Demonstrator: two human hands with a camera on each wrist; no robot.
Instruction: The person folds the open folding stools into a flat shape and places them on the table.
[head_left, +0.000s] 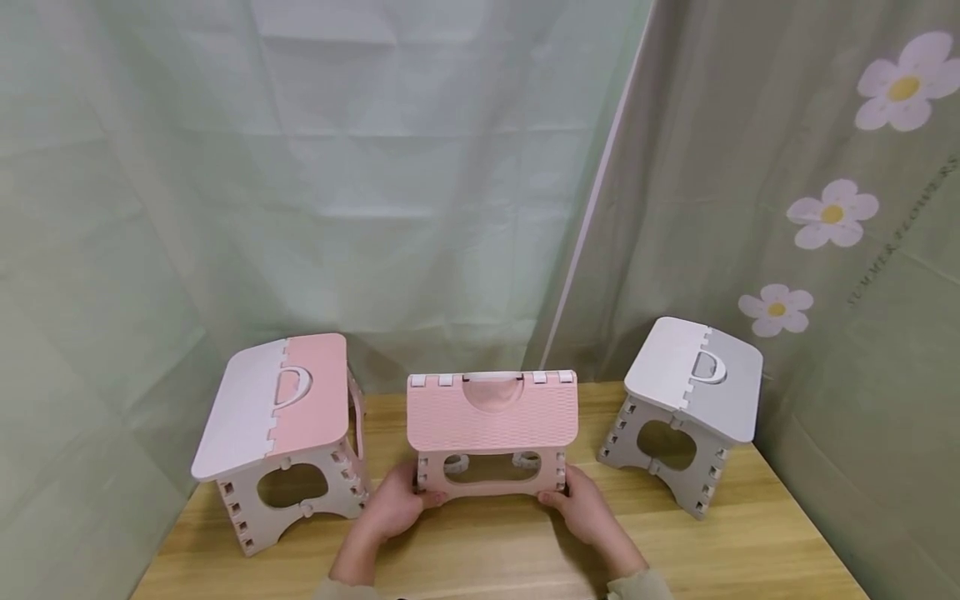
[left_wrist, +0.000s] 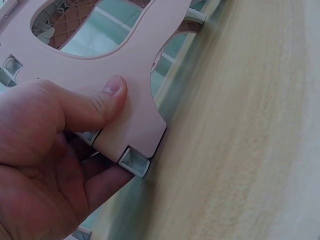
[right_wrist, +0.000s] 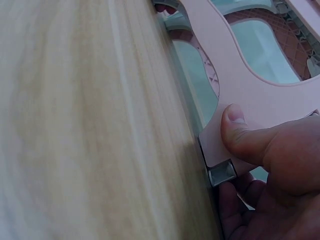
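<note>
A pink folding step stool (head_left: 492, 417) stands in the middle of the table, its top tilted with the white-tabbed edge at the back. My left hand (head_left: 395, 502) grips the lower left corner of its front leg panel. In the left wrist view the thumb (left_wrist: 112, 95) lies flat on the panel and the fingers go behind it. The opposite lower corner is held by my right hand (head_left: 590, 510). There, the right wrist view has the thumb (right_wrist: 237, 125) pressing the panel's face, with fingers curled at the back. The stool's feet are close over the wood surface.
To the left stands an unfolded white-and-pink folding stool (head_left: 311, 392), and to the right a white-and-grey one (head_left: 727, 392). Behind the wooden table (head_left: 480, 550) hangs a pale green curtain (head_left: 420, 208); flowers are printed on the curtain at the right.
</note>
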